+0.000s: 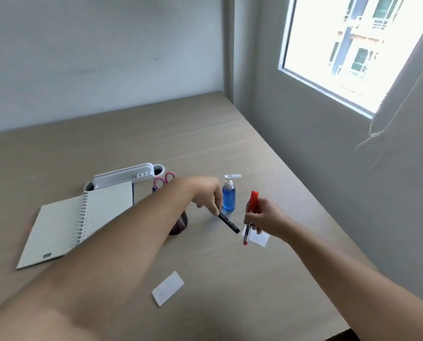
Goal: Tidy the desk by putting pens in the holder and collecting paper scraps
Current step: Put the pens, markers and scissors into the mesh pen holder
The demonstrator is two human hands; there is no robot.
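Note:
My left hand [205,193] pinches the top end of a black pen [228,222], whose tip slants down to the right just above the desk. My right hand [263,219] grips a red marker [252,212], held nearly upright with its red cap up. A white paper scrap [259,238] lies under the right hand, and a second scrap [168,287] lies nearer the front. The white pen holder [126,177] stands at the back, behind the notebook, well apart from both hands.
An open spiral notebook [75,222] lies at the left. Pink-handled scissors [164,180] rest beside the holder. A blue pump bottle [228,196] stands just behind the black pen. A dark round object [180,223] is partly hidden by my left forearm. The desk edge [353,242] runs along the right.

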